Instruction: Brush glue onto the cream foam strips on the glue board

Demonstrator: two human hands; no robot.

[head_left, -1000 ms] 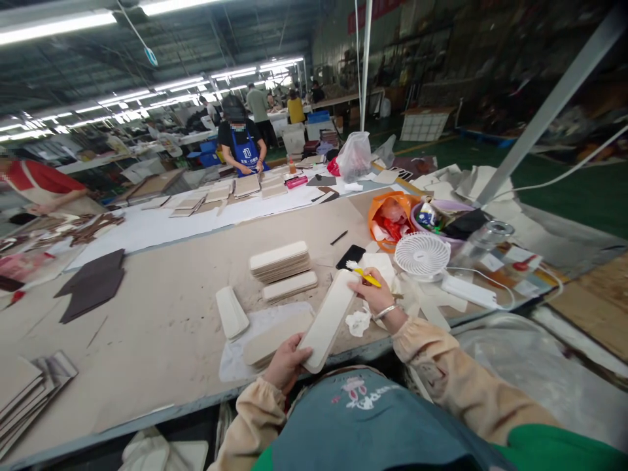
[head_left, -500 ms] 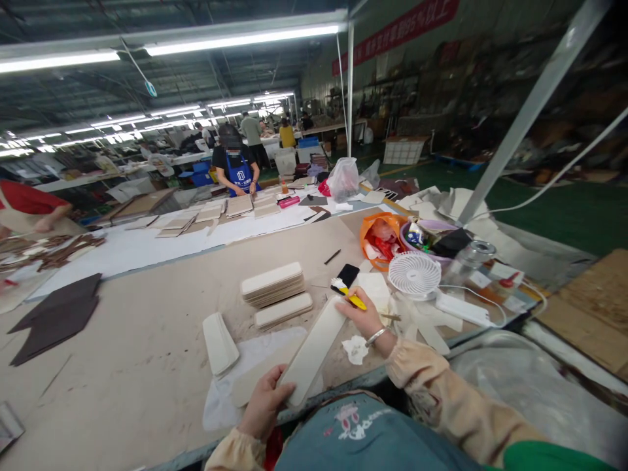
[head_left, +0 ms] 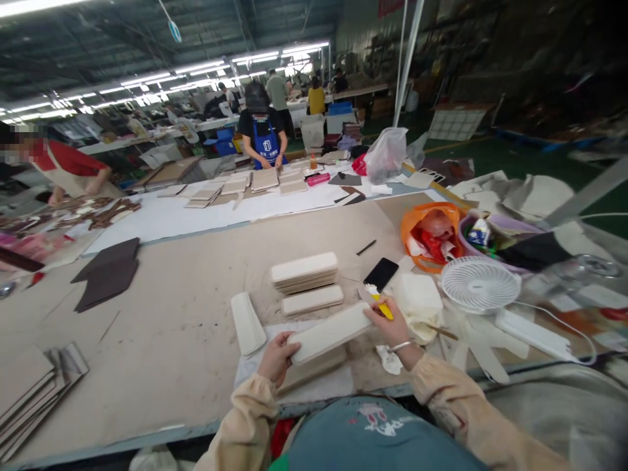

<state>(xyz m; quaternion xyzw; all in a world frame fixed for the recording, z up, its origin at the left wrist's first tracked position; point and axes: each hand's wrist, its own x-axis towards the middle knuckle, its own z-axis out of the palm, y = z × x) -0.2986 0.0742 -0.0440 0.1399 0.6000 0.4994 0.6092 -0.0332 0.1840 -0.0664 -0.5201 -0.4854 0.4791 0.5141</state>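
A long cream panel with rounded ends (head_left: 331, 332) is held between both hands above the table's near edge. My left hand (head_left: 277, 358) grips its left end, thumb on top. My right hand (head_left: 391, 325) pinches the right end and also keeps a yellow-handled brush with a white-smeared tip (head_left: 386, 310) in its fingers. Below the panel, another pale piece (head_left: 314, 369) lies on a white sheet (head_left: 338, 383), partly hidden. Just beyond stand a taller stack of similar panels (head_left: 304, 269) and a lower one (head_left: 313, 301). A fanned pile of panels (head_left: 247, 324) lies to the left.
A black phone (head_left: 381, 273), a white fan (head_left: 478, 284), an orange bag (head_left: 432, 229) and a crumpled tissue (head_left: 390, 360) are on the right. Dark sheets (head_left: 108, 271) and stacked boards (head_left: 29, 399) lie left. A co-worker in a blue apron (head_left: 265, 144) works across the table.
The panel has turned from steeply slanted to nearly level, its left end raised by my left hand. My right hand keeps the panel and brush. The camera view has shifted.
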